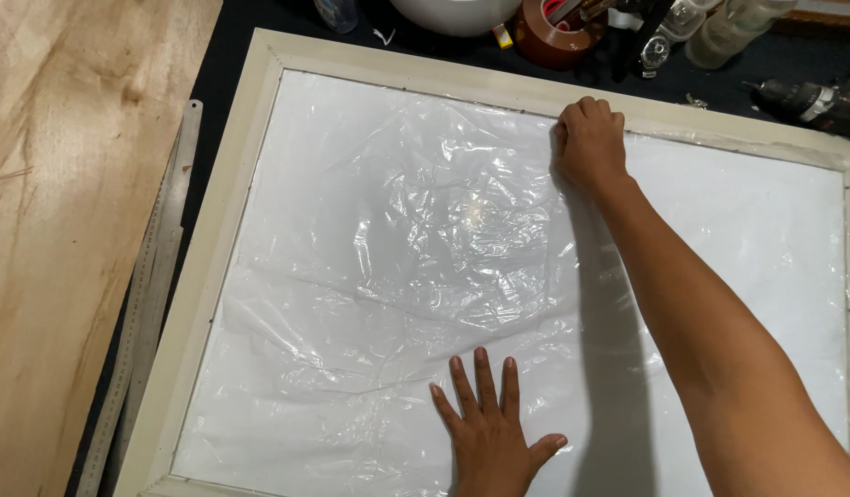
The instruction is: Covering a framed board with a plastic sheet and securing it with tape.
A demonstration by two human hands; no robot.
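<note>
A large pale wooden frame (230, 193) lies flat, its white panel covered by a wrinkled clear plastic sheet (416, 230). My left hand (492, 428) rests flat on the plastic near the frame's front edge, fingers spread. My right hand (589, 143) reaches across to the far inner edge of the frame, fingers curled down onto the plastic where it meets the wood. Whether it pinches the sheet or only presses it I cannot tell.
A long metal ruler (149, 285) lies beside the frame's left side on a dark mat. A wooden board (57, 230) is at the left. Behind the frame stand a white bowl (454, 14), a brown tape roll (549, 37), clear bottles (724, 32) and a drill (812, 103).
</note>
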